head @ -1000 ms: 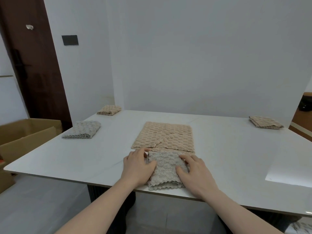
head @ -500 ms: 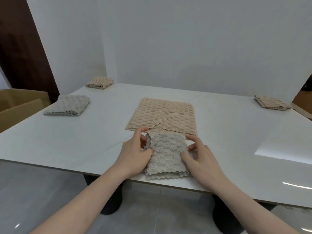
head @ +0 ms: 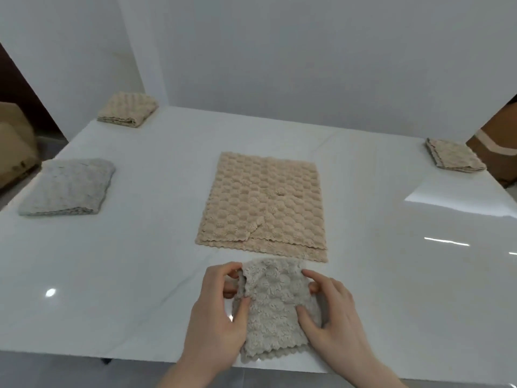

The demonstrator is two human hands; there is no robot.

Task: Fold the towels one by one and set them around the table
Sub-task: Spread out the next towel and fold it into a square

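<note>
Scanning from the left, we find a folded grey towel (head: 68,187) near the left edge of the white table (head: 391,289) and a folded beige one (head: 127,109) at the far left corner. At the near edge, our left hand (head: 216,317) pinches the left side of the small grey towel (head: 275,309), thumb on top and fingers curled under; our right hand (head: 333,317) grips its right side the same way. This folded towel lies directly between our hands, its long axis running away from us, so neither hand is nearer. Just beyond it, well within reach, lies the flat beige towel (head: 263,203), probably next for folding. Another folded beige towel (head: 454,159) sits at the far right corner.
</note>
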